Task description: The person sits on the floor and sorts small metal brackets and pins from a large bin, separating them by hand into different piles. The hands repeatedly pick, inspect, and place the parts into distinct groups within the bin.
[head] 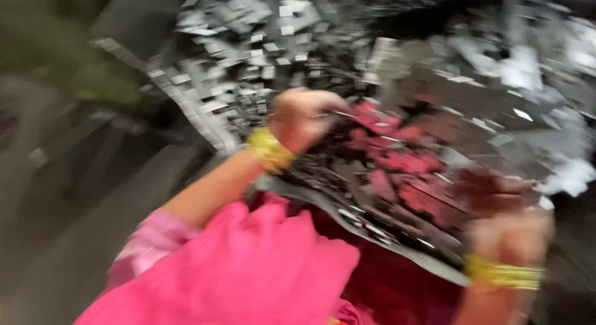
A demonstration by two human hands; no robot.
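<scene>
My left hand [302,117] is pinching a thin metal strip [340,114] over the heap of shiny metal scraps [397,170]; my right hand [512,235], at 4 o'clock, is blurring, grip unreadable. The grey tray edge [298,191] is crowding my pink lap [248,269]; bare floor [68,238] is lying open at 8 o'clock.

Two hands, left hand [302,117] and right hand [510,235], two gold bangles [268,150], one grey tray [372,235], shiny metal pieces [248,45] too many and blurred to count
</scene>
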